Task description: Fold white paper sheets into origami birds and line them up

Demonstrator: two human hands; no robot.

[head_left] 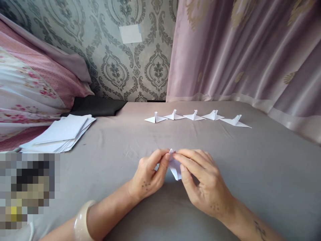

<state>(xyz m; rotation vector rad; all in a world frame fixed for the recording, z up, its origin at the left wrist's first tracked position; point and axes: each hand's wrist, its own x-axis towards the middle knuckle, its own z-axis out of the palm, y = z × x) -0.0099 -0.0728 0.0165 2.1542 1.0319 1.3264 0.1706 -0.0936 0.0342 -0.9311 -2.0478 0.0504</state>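
A small piece of folded white paper [175,170] is held between both hands above the grey cloth, a pointed end toward me. My left hand [151,174] pinches its upper left edge with thumb and forefinger. On the other side, my right hand [205,180] grips it, fingers at the top and thumb along the right edge. The fingertips hide part of the folds. Farther back, several folded white paper figures [194,116] stand in a row, each with wide flat points and an upright middle part.
A stack of white paper sheets [62,129] lies at the left, in front of a black folded item [96,105]. Grey cloth [120,134] covers the surface. Pink curtains [225,50] hang at the right; floral fabric [30,87] is at the left. A pixelated patch covers the lower left.
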